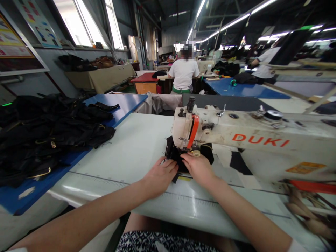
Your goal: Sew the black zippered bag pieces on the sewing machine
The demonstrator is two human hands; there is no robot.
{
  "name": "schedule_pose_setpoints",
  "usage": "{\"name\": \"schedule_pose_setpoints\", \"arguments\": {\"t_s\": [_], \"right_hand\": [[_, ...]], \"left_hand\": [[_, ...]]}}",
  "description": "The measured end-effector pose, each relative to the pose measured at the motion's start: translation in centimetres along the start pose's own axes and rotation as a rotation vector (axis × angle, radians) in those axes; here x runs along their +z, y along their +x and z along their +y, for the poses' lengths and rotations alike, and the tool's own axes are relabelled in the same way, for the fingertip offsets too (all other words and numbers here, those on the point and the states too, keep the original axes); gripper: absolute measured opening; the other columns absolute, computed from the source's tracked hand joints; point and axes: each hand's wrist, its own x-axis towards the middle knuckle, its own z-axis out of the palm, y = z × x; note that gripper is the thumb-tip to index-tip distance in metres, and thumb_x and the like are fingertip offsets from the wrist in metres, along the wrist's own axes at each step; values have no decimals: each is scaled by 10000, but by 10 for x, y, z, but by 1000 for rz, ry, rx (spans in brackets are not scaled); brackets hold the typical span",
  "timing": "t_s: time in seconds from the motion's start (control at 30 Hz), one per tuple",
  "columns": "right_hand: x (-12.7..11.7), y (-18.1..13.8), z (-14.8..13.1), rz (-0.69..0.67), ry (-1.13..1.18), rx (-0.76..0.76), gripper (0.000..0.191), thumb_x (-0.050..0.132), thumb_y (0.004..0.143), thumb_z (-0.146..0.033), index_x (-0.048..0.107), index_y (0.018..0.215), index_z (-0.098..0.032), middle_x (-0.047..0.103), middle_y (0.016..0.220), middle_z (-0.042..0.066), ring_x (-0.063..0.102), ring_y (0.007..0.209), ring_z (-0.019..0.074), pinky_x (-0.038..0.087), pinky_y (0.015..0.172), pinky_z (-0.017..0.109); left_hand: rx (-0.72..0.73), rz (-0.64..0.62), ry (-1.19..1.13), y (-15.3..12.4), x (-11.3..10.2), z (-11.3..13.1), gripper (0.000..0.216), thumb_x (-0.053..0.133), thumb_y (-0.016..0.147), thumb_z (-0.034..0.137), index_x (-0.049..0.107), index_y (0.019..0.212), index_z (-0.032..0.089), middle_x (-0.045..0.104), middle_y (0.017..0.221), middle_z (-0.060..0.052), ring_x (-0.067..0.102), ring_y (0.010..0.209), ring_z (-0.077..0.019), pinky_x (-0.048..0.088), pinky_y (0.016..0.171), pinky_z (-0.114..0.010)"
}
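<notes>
A white sewing machine marked DUKI, with an orange guard on its head, stands on the pale table. A small black fabric piece lies under the needle. My left hand rests on the near left edge of that piece, fingers flat and together, pressing it down. My right hand presses on the fabric just right of the needle, fingers curled down onto it. Both hands touch the black piece close to the presser foot.
A heap of black bags or fabric with gold hardware lies on a blue board to my left. A person in a white shirt sits ahead, back turned. Another blue table stands at the right rear.
</notes>
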Motion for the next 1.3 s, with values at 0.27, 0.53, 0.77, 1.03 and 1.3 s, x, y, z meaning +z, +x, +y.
{"name": "schedule_pose_setpoints", "arguments": {"t_s": [0.27, 0.53, 0.77, 1.03, 1.3], "right_hand": [[3, 18, -18, -27, -126, 28, 177, 484, 833, -56, 618, 806, -169, 665, 835, 82, 613, 763, 207, 384, 605, 285], [2, 2, -4, 25, -181, 82, 171, 459, 875, -114, 611, 822, -169, 636, 770, 66, 577, 728, 199, 358, 633, 299], [-11, -7, 24, 71, -193, 108, 150, 503, 851, -140, 603, 744, -168, 616, 794, 81, 525, 851, 242, 369, 747, 335], [-12, -27, 5, 117, 194, -53, 202, 444, 889, -149, 620, 984, -173, 625, 980, 87, 541, 934, 234, 443, 838, 381], [-7, -21, -13, 4, 267, -157, 249, 528, 835, -158, 624, 1064, -162, 628, 1044, 91, 537, 999, 243, 440, 917, 420]], "left_hand": [[3, -7, -28, 2, 1, -1, 386, 410, 882, 189, 479, 1249, 90, 551, 1260, -114, 433, 1179, -236, 227, 1055, -409], [-13, -25, -42, -2, 5, -2, 411, 389, 901, 198, 437, 1299, 109, 478, 1358, -106, 418, 1216, -221, 256, 1039, -378], [-21, -51, -52, -1, 4, -2, 425, 374, 913, 194, 404, 1329, 116, 450, 1387, -106, 409, 1240, -217, 278, 1035, -364], [4, 79, -111, -18, -2, -1, 399, 349, 924, 125, 406, 1319, 121, 516, 1296, -92, 446, 1180, -202, 326, 1019, -341], [-309, 5, 2, -14, 0, -3, 346, 397, 871, 85, 480, 1206, 112, 583, 964, -85, 525, 854, -223, 440, 743, -339]]}}
